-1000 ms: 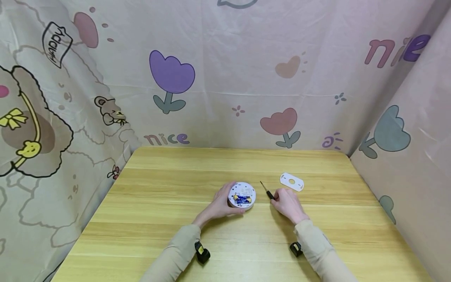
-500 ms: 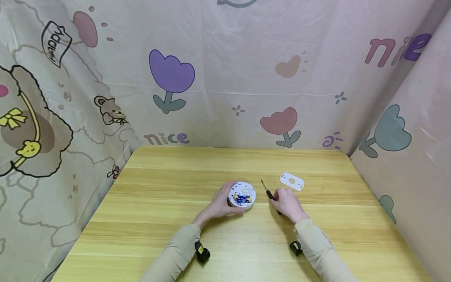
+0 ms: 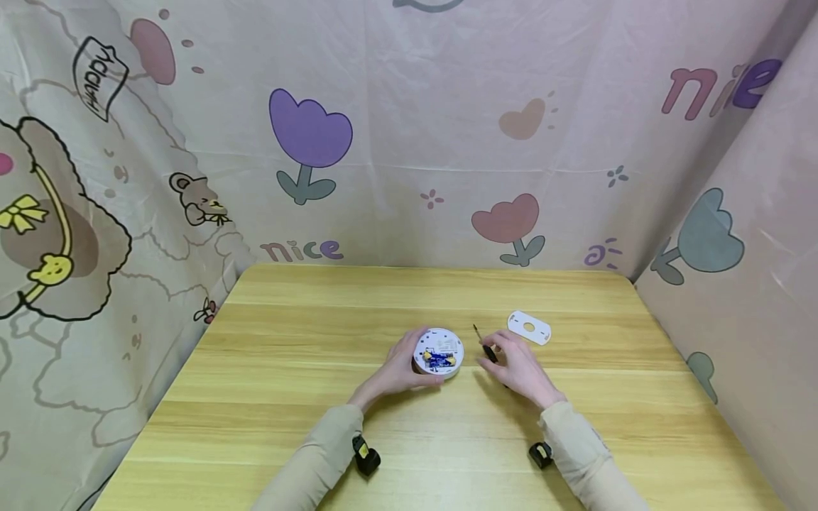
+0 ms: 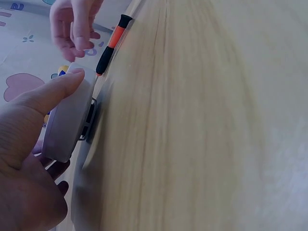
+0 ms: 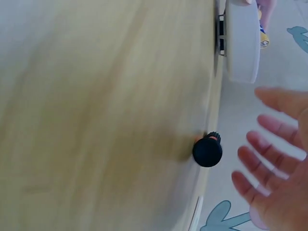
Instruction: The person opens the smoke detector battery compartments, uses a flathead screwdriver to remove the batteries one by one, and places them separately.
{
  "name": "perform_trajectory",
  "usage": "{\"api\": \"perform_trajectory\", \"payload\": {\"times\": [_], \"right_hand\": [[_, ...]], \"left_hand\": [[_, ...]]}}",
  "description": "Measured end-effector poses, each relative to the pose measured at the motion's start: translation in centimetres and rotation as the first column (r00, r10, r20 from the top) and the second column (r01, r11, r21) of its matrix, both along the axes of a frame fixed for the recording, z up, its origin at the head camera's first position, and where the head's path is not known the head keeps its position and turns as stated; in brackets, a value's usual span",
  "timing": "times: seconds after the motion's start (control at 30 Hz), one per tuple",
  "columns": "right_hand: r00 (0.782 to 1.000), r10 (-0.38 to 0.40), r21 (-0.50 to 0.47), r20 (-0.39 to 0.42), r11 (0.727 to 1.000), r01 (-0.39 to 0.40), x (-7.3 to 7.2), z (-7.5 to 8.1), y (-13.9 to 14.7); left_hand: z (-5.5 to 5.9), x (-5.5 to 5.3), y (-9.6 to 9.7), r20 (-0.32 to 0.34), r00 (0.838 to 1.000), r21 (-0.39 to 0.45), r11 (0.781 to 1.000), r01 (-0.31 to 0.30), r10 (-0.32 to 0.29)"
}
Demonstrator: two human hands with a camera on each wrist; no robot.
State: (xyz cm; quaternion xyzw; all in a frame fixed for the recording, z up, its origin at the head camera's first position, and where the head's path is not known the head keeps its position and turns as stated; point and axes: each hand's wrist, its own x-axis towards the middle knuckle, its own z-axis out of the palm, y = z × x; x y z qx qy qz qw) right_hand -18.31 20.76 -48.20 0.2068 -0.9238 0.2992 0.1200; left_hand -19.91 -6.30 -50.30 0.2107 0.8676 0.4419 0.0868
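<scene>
- Patterned curtain [image 3: 383, 78] behind and at both sides; wood-grain bench [image 3: 287, 333] below, both hands over it.
- Left hand [image 3: 402, 365]: grips round white device [image 3: 438, 343], thumb on the near side wall, other fingers wrapped at the far-left side. Device sits between thumb and fingers, face up; whether it touches the bench, can't tell.
- Blue-and-yellow batteries [image 3: 440, 361] on the device face, in the gap between left thumb and fingers, not covered by them.
- Dark bracket-like part [image 4: 88, 120] under the device, below the left thumb.
- Right hand [image 3: 520, 369]: fingers spread, slightly bent, holding nothing; wrist view shows them above and apart from screwdriver [image 4: 114, 45].
- Screwdriver lies on the bench under the right fingers, black and orange handle, tip pointing away.
- White plate [image 3: 529, 328] flat on the bench, just beyond the right fingers.
- Handling, judged: device likely light, stiff plastic, smooth wall maybe a bit slippery; best held by opposite sides of the rim, off the batteries, easy on the underside part. Batteries could roll loose if tilted. Screwdriver likely light, rigid; take it mid-handle, thick part, not the thin shaft.
</scene>
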Motion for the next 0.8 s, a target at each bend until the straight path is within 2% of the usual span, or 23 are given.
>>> {"api": "perform_trajectory", "payload": {"times": [0.17,0.3,0.5,0.8], "right_hand": [[0.991,0.131,-0.067,0.000,0.989,-0.131,0.0,0.4,-0.8],[0.982,0.184,-0.083,0.032,0.980,-0.181,-0.1,0.5,-1.7],[0.973,0.219,-0.065,0.070,0.975,-0.214,-0.3,0.6,-2.9],[0.966,0.225,-0.033,0.124,0.974,-0.222,-0.4,0.7,-3.6]], "left_hand": [[0.0,0.0,-0.1,0.001,1.000,0.002,1.000,0.000,0.000],[0.0,0.0,-0.1,-0.001,1.000,0.006,1.000,0.001,-0.001],[0.0,-0.1,-0.1,-0.004,1.000,-0.003,1.000,0.004,-0.004],[0.0,0.0,-0.1,-0.016,1.000,0.000,1.000,0.006,-0.006]]}}
